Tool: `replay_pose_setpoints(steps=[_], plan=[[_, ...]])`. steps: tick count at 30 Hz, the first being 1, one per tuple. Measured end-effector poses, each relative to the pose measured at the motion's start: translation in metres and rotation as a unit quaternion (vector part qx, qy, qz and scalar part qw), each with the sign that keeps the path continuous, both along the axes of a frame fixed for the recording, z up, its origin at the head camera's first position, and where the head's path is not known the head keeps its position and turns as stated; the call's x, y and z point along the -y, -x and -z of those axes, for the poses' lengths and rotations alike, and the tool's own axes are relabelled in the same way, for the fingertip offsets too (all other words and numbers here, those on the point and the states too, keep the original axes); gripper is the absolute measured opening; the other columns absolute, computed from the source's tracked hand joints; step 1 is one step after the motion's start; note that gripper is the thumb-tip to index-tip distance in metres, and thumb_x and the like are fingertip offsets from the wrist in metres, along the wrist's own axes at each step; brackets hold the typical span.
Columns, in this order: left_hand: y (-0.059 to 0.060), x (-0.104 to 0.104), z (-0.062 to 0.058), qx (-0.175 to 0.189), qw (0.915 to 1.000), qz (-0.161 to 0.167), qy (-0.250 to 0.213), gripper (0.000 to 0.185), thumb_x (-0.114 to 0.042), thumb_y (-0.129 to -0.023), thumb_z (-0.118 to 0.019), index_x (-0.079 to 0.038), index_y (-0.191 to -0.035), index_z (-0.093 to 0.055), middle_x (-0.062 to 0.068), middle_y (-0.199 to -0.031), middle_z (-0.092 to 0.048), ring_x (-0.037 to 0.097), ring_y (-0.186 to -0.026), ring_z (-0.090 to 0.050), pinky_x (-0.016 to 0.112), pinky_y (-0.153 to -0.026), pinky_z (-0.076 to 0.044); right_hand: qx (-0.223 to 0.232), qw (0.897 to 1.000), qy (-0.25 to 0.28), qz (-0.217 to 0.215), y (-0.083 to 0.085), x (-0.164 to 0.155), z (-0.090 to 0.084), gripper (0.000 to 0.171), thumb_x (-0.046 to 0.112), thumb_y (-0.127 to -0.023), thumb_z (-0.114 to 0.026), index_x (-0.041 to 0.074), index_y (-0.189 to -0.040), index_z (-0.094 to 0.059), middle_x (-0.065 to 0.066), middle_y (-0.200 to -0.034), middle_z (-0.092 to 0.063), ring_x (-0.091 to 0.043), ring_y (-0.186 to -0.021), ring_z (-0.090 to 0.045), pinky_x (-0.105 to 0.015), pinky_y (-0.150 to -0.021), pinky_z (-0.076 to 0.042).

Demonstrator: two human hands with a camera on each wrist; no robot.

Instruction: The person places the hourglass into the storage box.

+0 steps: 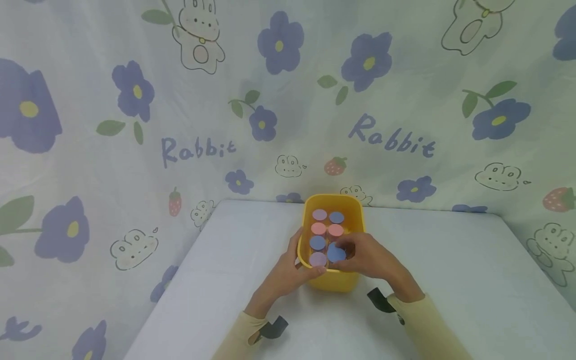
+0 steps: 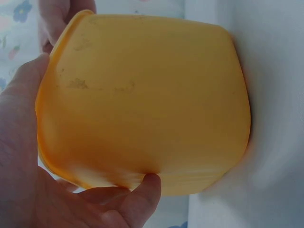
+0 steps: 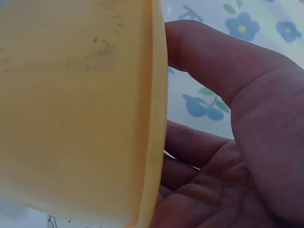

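Observation:
A yellow plastic bin (image 1: pixel 333 281) stands on the white table, with two rows of round-topped pieces inside, in lilac, blue and pink. My left hand (image 1: pixel 288 272) grips the bin at its near left corner, thumb over the rim and fingers along the outer side (image 2: pixel 142 109). Reaching over the right rim, my right hand (image 1: pixel 371 257) pinches a blue round-topped piece (image 1: pixel 336 253) at the near end of the right row. Beside it are a lilac top (image 1: pixel 318 259) and another blue top (image 1: pixel 317 242). In the right wrist view the bin wall (image 3: pixel 85 114) hides the fingertips.
The white table (image 1: pixel 450 280) extends to both sides of the bin. Right behind its far edge hangs a curtain (image 1: pixel 306 100) printed with flowers and rabbits. A black strap (image 1: pixel 273 328) hangs at the left sleeve, and another black strap (image 1: pixel 380 300) at the right.

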State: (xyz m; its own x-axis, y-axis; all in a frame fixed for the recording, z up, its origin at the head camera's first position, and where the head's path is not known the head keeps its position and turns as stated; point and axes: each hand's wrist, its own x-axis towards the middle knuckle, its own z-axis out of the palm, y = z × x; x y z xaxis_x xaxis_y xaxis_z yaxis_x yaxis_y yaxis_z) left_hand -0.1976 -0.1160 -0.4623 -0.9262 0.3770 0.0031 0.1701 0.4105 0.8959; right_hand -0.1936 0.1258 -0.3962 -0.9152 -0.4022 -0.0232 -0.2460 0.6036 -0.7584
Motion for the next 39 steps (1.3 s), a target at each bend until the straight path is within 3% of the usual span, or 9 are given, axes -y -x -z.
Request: replay_pose_setpoints(steps=[6, 14, 39], plan=[[0.000, 0.000, 0.000, -0.002, 1.0000, 0.001, -0.001, 0.108, -0.054, -0.087, -0.078, -0.036, -0.165, -0.007, -0.006, -0.170, -0.029, 0.022, -0.153, -0.040, 0.051, -0.121, -0.043, -0.012, 1.000, -0.021, -0.011, 0.005, 0.001, -0.002, 0.027, 0.025, -0.082, -0.089, 0.013, -0.101, -0.074, 0.001, -0.084, -0.065, -0.016, -0.080, -0.059, -0.025, -0.074, -0.057], [-0.001, -0.001, -0.003, 0.014, 0.9998, -0.010, 0.008, 0.107, -0.052, -0.087, -0.078, -0.038, -0.165, -0.007, -0.010, -0.170, -0.028, 0.021, -0.153, -0.038, 0.051, -0.122, -0.042, -0.023, 0.997, -0.070, 0.004, 0.007, 0.009, -0.003, 0.021, 0.013, -0.080, -0.089, 0.011, -0.095, -0.075, 0.002, -0.081, -0.066, -0.015, -0.077, -0.059, -0.032, -0.080, -0.063], [-0.002, 0.000, 0.000, 0.011, 0.9998, -0.011, 0.013, 0.107, -0.057, -0.086, -0.077, -0.040, -0.164, -0.007, -0.010, -0.170, -0.029, 0.021, -0.152, -0.040, 0.052, -0.121, -0.043, -0.002, 0.990, -0.138, 0.033, 0.004, 0.022, -0.004, 0.029, 0.011, -0.081, -0.089, 0.009, -0.106, -0.074, 0.001, -0.087, -0.071, -0.016, -0.079, -0.061, -0.038, -0.089, -0.064]])
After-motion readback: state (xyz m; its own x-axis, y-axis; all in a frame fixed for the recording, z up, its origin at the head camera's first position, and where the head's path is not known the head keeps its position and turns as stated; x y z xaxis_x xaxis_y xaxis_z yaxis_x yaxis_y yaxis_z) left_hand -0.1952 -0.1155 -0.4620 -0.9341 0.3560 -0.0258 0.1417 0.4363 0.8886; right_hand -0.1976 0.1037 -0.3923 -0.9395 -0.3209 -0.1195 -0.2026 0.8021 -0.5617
